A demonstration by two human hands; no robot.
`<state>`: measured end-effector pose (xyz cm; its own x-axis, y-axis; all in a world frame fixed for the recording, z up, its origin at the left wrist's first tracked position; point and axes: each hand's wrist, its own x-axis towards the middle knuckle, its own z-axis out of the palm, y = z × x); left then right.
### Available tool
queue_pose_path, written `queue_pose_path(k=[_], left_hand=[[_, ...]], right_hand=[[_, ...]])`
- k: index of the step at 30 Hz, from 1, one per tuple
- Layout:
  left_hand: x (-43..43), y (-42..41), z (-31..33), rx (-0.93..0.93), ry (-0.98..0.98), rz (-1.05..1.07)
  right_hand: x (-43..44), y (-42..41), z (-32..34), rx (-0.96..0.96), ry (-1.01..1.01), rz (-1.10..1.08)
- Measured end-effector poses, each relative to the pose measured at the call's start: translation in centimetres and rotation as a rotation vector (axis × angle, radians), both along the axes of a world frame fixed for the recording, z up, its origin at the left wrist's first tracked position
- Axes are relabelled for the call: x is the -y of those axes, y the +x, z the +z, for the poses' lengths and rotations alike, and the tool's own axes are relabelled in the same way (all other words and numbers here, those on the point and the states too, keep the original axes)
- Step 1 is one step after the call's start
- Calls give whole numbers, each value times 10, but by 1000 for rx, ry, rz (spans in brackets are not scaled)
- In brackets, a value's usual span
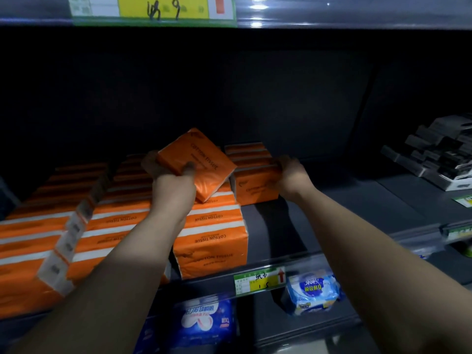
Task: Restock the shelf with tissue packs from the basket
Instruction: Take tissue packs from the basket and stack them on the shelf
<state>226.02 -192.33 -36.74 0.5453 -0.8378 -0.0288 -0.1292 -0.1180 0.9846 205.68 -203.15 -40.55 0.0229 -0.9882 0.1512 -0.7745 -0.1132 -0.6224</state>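
My left hand grips one orange tissue pack marked COTTON TISSUE, held tilted above the rows of orange packs standing on the grey shelf. My right hand is closed on the right end of a short row of orange packs standing further back on the shelf. More orange packs fill the left part of the shelf. The basket is not in view.
A bare stretch of shelf lies right of the orange packs. Grey and black boxed goods are stacked at the far right. The shelf edge carries a price label. Blue and white packs lie on the shelf below.
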Motion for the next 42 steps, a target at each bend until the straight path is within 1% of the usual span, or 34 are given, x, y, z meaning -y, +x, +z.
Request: queue_pose_path(k=[3,7,9,12,13,14,16,17,18,20,21,23,25,26,29,35,40,42], left_hand=[[-1,0,0,3,-4,-3],[-3,-3,3,-55,-73,-30],[-2,-6,2,-62,-99,-61],[0,-12,0,-78,-130,-129],[-1,-15,0,-91,-134,-165],[0,-19,0,-110,-140,-206],[0,-26,0,-127,-158,-276],[1,-27,-1,-92,-155,-295],[1,-27,0,-12,-146,-307],[1,-24,1,280,-100,-316],[1,-20,1,452,-67,-316],[-2,-12,0,761,31,-287],[-5,-5,-2,970,152,-278],[-7,-2,-3,1024,211,-299],[-8,1,-7,1062,303,-360],[-4,1,-12,1055,250,-376],[-3,2,-13,1067,241,-368],[-3,2,-13,1071,239,-371]], right_hand=[[-4,0,3,-29,-6,24],[-12,-9,12,71,-69,21],[-17,-11,23,205,-90,47],[-33,-8,46,492,-55,170],[-40,-6,53,550,-27,221],[-44,-5,58,552,-2,253],[-51,-7,67,491,47,274],[-53,-9,69,482,78,278],[-53,-12,72,494,104,277],[-51,-22,74,492,102,256],[-49,-29,75,443,87,230],[-46,-41,74,286,42,169],[-43,-47,68,149,12,153],[-42,-46,63,94,4,161],[-41,-36,45,8,0,191],[-25,-19,16,-139,-25,174],[-22,-14,8,-262,-54,132],[-23,-13,6,-262,-75,128]])
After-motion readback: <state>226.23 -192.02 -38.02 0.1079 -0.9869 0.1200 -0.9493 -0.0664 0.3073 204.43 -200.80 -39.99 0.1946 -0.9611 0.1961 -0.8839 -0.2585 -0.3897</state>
